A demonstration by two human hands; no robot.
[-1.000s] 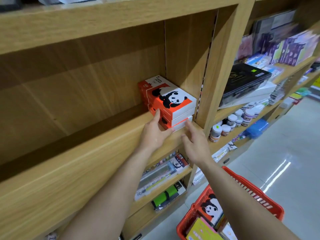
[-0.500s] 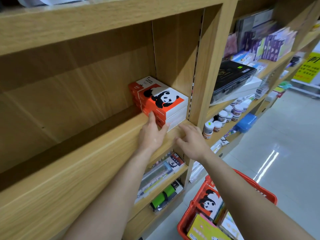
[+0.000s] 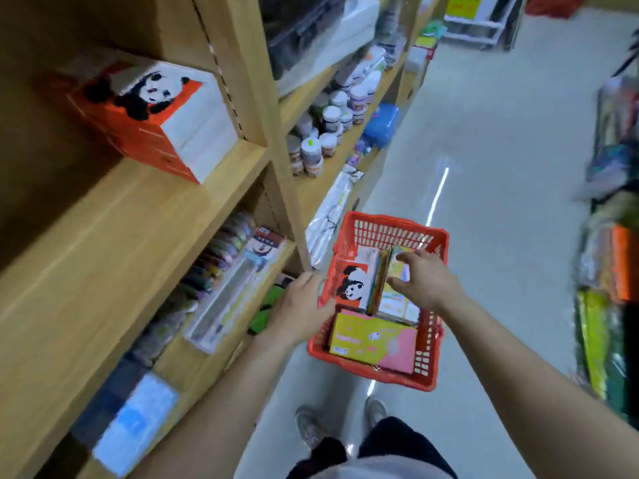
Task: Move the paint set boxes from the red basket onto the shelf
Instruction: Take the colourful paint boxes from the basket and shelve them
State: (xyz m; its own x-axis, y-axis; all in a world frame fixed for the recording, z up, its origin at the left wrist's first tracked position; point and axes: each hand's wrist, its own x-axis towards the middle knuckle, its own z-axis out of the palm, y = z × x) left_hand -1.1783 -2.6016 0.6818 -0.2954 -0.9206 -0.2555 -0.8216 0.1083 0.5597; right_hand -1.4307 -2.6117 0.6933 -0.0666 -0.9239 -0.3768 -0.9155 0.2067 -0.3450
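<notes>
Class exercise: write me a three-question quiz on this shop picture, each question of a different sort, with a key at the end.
1. True or false: the red basket stands on the floor.
2. What animal is printed on the stack of boxes on the shelf?
3. Where is the right hand? A) on the shelf B) over the basket C) at the person's side

Key
1. True.
2. A panda; a panda box is also in the basket, near the left hand.
3. B.
</notes>
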